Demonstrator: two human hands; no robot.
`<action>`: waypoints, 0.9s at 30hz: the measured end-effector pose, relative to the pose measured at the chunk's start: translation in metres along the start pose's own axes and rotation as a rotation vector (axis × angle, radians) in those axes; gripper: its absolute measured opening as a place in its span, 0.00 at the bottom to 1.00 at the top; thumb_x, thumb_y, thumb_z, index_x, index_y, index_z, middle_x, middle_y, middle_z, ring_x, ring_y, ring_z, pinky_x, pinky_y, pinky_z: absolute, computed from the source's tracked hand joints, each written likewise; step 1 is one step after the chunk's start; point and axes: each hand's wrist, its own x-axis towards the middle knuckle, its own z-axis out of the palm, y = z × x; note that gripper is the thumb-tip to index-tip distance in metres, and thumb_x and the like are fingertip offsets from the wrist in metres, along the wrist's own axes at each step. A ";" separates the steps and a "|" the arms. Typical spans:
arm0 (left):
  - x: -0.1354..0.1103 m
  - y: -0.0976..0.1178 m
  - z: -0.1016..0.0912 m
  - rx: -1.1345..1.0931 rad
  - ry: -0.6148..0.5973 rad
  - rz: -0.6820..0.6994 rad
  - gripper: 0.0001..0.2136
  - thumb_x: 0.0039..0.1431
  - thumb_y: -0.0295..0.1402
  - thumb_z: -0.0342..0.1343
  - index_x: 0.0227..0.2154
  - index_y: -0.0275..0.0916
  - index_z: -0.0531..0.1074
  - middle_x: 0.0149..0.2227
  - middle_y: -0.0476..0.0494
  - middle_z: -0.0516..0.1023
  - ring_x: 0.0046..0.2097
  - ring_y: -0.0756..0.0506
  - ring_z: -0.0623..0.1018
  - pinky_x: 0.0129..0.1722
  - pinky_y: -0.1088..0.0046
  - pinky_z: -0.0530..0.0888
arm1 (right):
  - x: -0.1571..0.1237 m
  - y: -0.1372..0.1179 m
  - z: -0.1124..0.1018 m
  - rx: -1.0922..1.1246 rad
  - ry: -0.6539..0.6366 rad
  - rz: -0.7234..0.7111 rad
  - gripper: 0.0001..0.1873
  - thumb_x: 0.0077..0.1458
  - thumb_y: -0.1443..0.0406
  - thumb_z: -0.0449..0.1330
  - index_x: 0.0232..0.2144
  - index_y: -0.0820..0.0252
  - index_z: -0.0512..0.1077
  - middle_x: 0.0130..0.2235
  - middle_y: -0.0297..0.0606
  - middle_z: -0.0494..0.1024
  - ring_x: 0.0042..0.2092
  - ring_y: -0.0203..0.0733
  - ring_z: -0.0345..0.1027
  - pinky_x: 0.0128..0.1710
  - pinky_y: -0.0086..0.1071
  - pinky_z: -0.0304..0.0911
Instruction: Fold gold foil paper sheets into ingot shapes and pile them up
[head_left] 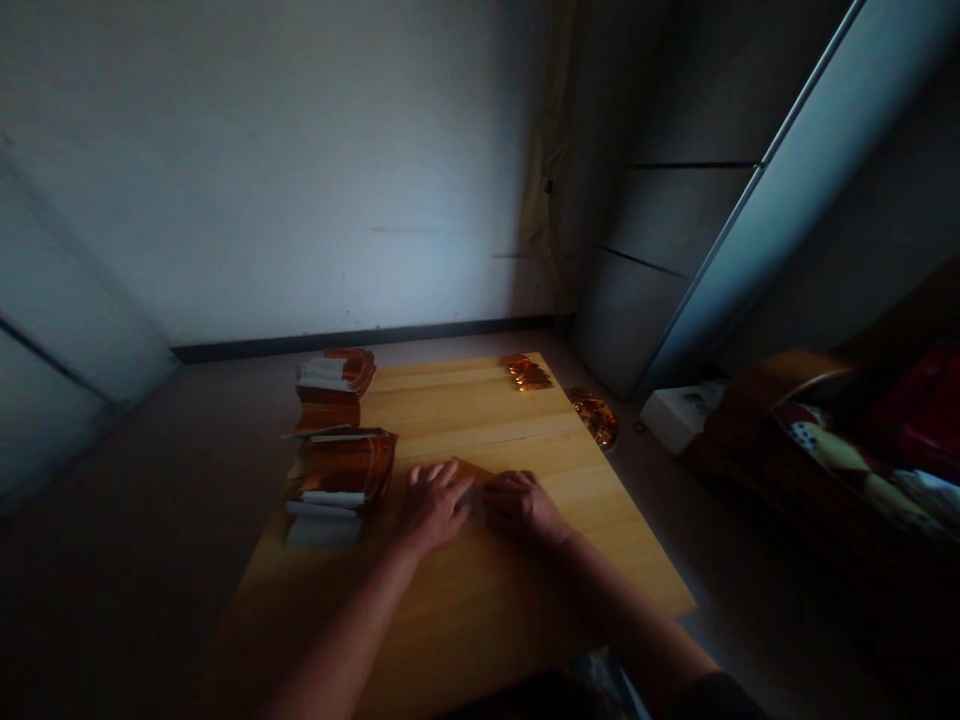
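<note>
Hands sit close together near the middle of the table, palms down. The left hand (433, 507) lies with its fingers spread and lightly bent, not clenched. The right hand (523, 506) curves over just beside it, its fingertips (499, 484) pointing toward the left hand. Between them, touching both, is a small foil sheet (471, 474), orange-gold and low on the wood. Whether either hand grips it or only presses on it cannot be told.

The table (465, 410) is pale wood with its grain running across. At 10 o'clock from the hands, along the table's left edge, sit two stacks of folded foil and white paper. The nearer stack (341, 480) has white sheets at its lower end, and the farther stack (334, 388) sits just beyond it. At 1 o'clock, by the far edge, lies a small heap of crumpled gold foil (527, 373). A second gold heap (596, 418) sits at 2 o'clock, at the table's right edge, perhaps in a round dish.

Farther out at 2 o'clock, a white box (679, 415) sits on the floor. Past it, at 3 o'clock, is a wooden bed (757, 440) with patterned bedding (840, 455). A pale wall (300, 180) stands at 12 o'clock.
</note>
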 end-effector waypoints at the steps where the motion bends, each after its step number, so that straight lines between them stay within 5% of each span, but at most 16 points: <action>1: 0.000 -0.001 -0.002 -0.006 -0.022 0.008 0.17 0.53 0.37 0.54 0.47 0.50 0.71 0.56 0.39 0.68 0.54 0.37 0.67 0.52 0.48 0.59 | 0.000 0.001 0.001 0.003 -0.005 0.001 0.13 0.57 0.59 0.57 0.44 0.53 0.73 0.47 0.38 0.75 0.50 0.41 0.63 0.49 0.37 0.53; 21: 0.003 -0.004 0.005 -0.012 0.014 -0.007 0.14 0.52 0.38 0.56 0.43 0.47 0.70 0.55 0.41 0.69 0.54 0.37 0.68 0.52 0.47 0.59 | 0.016 0.005 0.015 -0.002 0.071 0.152 0.08 0.56 0.60 0.59 0.30 0.54 0.76 0.39 0.35 0.77 0.41 0.39 0.63 0.43 0.33 0.51; 27: 0.003 0.006 0.008 0.000 0.031 -0.066 0.07 0.55 0.31 0.52 0.37 0.45 0.71 0.54 0.40 0.70 0.54 0.37 0.68 0.51 0.45 0.59 | 0.011 0.009 0.016 0.061 0.099 0.119 0.09 0.53 0.59 0.61 0.37 0.53 0.75 0.41 0.36 0.76 0.43 0.40 0.64 0.45 0.34 0.53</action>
